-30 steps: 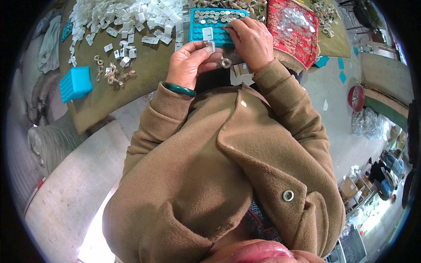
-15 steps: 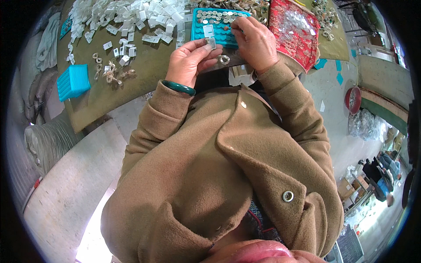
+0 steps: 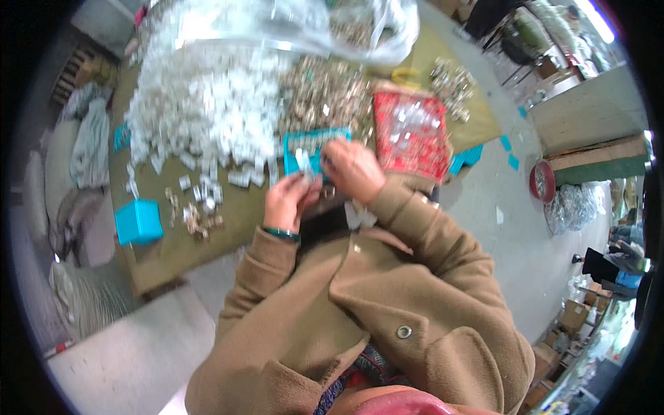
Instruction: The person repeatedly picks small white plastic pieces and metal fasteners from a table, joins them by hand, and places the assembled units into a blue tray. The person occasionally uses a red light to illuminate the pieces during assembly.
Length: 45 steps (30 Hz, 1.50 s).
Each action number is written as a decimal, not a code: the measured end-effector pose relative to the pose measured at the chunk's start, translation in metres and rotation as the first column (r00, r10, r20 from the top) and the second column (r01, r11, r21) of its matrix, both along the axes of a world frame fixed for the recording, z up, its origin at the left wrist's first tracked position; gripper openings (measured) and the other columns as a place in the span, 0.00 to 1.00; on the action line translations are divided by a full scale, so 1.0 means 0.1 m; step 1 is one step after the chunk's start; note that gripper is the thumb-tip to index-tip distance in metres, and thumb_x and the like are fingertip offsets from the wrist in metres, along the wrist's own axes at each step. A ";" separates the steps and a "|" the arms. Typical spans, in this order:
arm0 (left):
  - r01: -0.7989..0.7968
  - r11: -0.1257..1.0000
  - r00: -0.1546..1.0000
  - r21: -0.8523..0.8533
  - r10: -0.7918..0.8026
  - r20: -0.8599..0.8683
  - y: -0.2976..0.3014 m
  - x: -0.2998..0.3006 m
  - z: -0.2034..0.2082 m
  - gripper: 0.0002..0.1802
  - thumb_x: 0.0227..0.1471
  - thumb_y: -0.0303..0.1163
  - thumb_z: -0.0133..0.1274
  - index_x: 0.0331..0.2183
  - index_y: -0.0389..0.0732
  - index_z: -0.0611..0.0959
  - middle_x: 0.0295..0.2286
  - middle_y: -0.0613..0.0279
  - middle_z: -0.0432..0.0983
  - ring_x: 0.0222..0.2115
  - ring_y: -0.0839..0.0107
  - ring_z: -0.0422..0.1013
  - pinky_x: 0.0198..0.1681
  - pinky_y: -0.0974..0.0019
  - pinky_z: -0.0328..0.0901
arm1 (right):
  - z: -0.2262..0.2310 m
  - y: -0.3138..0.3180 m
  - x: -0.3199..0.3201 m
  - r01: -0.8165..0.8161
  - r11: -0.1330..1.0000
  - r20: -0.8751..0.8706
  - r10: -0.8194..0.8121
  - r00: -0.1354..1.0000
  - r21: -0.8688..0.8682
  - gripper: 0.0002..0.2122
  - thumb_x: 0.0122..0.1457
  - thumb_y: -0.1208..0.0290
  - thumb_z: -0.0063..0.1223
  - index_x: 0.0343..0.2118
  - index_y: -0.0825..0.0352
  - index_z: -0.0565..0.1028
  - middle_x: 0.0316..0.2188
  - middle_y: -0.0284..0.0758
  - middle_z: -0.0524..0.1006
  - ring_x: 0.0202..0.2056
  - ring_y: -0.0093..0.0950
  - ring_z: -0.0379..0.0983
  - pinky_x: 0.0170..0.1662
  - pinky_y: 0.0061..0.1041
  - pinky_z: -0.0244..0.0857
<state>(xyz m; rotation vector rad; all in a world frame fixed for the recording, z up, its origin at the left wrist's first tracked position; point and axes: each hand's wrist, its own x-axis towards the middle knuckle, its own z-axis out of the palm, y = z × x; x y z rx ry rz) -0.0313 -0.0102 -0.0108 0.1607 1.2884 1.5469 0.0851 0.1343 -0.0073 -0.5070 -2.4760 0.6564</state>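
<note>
My left hand (image 3: pixel 287 200), with a dark green bangle (image 3: pixel 281 234) at its wrist, pinches a small clear plastic box (image 3: pixel 303 160) whose lid appears raised. That box is over the near edge of a blue compartment tray (image 3: pixel 286 146) with rows of small shiny pieces. My right hand (image 3: pixel 353 169) is closed at the fingertips over the tray's right side, close to the box. Whatever its fingers hold is hidden and blurred. A small shiny coiled piece (image 3: pixel 328 192) lies just below, between my hands.
A large heap of clear boxes (image 3: pixel 207 104) covers the table's far left, beside a pile of metallic pieces (image 3: pixel 321 93). Stacked blue trays (image 3: pixel 138 223) stand at the left. To the right, a red patterned cloth (image 3: pixel 411 149) carries clear plastic bits.
The view has tilted up and shows more of the far table. My right hand has shifted slightly over the tray; my left hand still holds the clear box.
</note>
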 end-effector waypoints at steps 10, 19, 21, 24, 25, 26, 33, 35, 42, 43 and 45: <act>0.020 0.997 1.000 0.081 -0.020 -0.007 -0.03 0.04 -0.07 0.14 0.54 0.25 0.53 0.43 0.33 0.79 0.33 0.63 0.79 0.29 0.78 0.76 0.31 0.77 0.72 | 0.24 -0.29 0.11 -0.095 0.983 -0.083 0.082 0.993 -0.158 0.06 0.53 0.73 0.54 0.31 0.66 0.69 0.26 0.41 0.71 0.30 0.44 0.71 0.33 0.39 0.65; -0.002 0.997 0.997 0.079 -0.004 0.073 -0.15 -0.01 -0.04 0.14 0.52 0.22 0.55 0.43 0.32 0.80 0.33 0.60 0.79 0.30 0.76 0.75 0.33 0.76 0.73 | 0.20 -0.38 0.01 -0.133 0.958 -0.113 0.107 0.988 -0.255 0.05 0.53 0.73 0.55 0.29 0.66 0.71 0.25 0.40 0.72 0.28 0.42 0.72 0.31 0.37 0.66; 0.003 0.998 0.996 0.070 -0.010 0.091 -0.15 -0.03 -0.03 0.15 0.52 0.22 0.55 0.43 0.31 0.79 0.33 0.59 0.79 0.30 0.76 0.75 0.32 0.76 0.73 | 0.19 -0.37 0.02 -0.131 0.960 -0.118 0.105 0.987 -0.247 0.06 0.52 0.72 0.55 0.29 0.66 0.71 0.25 0.40 0.73 0.29 0.41 0.72 0.31 0.37 0.67; -0.008 0.998 0.994 0.067 0.001 0.107 -0.11 -0.03 -0.04 0.14 0.52 0.22 0.55 0.43 0.30 0.79 0.33 0.58 0.79 0.29 0.75 0.75 0.31 0.75 0.72 | 0.14 -0.36 0.01 -0.077 0.989 -0.107 0.063 0.992 -0.129 0.06 0.51 0.75 0.57 0.31 0.67 0.73 0.26 0.38 0.75 0.30 0.38 0.75 0.32 0.32 0.69; -0.017 0.997 0.994 0.070 0.010 0.105 -0.09 -0.03 -0.06 0.14 0.52 0.22 0.55 0.43 0.30 0.79 0.32 0.58 0.79 0.29 0.76 0.75 0.31 0.76 0.72 | 0.13 -0.35 0.00 -0.068 0.992 -0.088 0.059 0.994 -0.105 0.06 0.51 0.75 0.57 0.32 0.66 0.73 0.26 0.37 0.75 0.30 0.38 0.75 0.32 0.32 0.70; -0.028 0.995 0.991 0.098 0.016 0.130 -0.08 -0.03 -0.07 0.14 0.52 0.22 0.55 0.43 0.30 0.79 0.32 0.58 0.79 0.28 0.76 0.75 0.31 0.76 0.72 | 0.12 -0.35 0.00 -0.059 0.995 -0.072 0.054 0.996 -0.075 0.06 0.51 0.75 0.57 0.32 0.66 0.73 0.26 0.37 0.75 0.30 0.38 0.75 0.32 0.32 0.70; -0.003 0.994 1.000 0.106 0.000 0.023 -0.08 0.00 -0.12 0.14 0.52 0.23 0.57 0.43 0.32 0.80 0.32 0.60 0.80 0.29 0.78 0.75 0.31 0.78 0.71 | 0.12 -0.35 0.06 -0.105 0.990 -0.123 0.093 0.988 -0.095 0.03 0.53 0.74 0.54 0.28 0.65 0.72 0.24 0.38 0.73 0.28 0.41 0.72 0.31 0.36 0.67; 0.012 0.994 0.999 0.108 -0.016 0.035 -0.08 0.00 -0.11 0.14 0.52 0.23 0.57 0.43 0.33 0.80 0.32 0.61 0.80 0.29 0.78 0.75 0.31 0.78 0.71 | 0.14 -0.33 0.08 -0.108 0.978 -0.131 0.085 0.988 -0.179 0.03 0.53 0.74 0.55 0.28 0.65 0.74 0.24 0.38 0.74 0.29 0.40 0.74 0.32 0.36 0.68; 0.012 0.995 0.999 0.102 -0.017 0.051 -0.02 0.10 -0.12 0.14 0.54 0.27 0.56 0.43 0.35 0.80 0.32 0.64 0.79 0.29 0.80 0.75 0.32 0.79 0.71 | 0.17 -0.33 0.18 -0.049 0.980 -0.078 0.034 0.996 -0.193 0.05 0.52 0.74 0.55 0.32 0.63 0.79 0.27 0.38 0.77 0.31 0.39 0.75 0.33 0.35 0.70; -0.004 0.995 0.998 0.098 -0.002 0.059 0.00 0.12 -0.14 0.13 0.54 0.27 0.56 0.43 0.35 0.80 0.32 0.65 0.79 0.29 0.80 0.75 0.32 0.80 0.71 | 0.16 -0.35 0.19 -0.052 0.989 -0.081 0.041 0.996 -0.135 0.06 0.52 0.75 0.55 0.33 0.64 0.79 0.28 0.38 0.77 0.32 0.39 0.75 0.34 0.34 0.70; -0.036 0.995 0.997 0.097 0.029 0.076 0.02 0.15 -0.16 0.13 0.54 0.28 0.57 0.42 0.35 0.80 0.31 0.65 0.79 0.28 0.81 0.75 0.30 0.79 0.71 | 0.15 -0.38 0.22 -0.049 0.997 -0.093 0.043 0.995 -0.065 0.07 0.52 0.76 0.55 0.35 0.64 0.80 0.30 0.39 0.77 0.33 0.39 0.75 0.34 0.33 0.70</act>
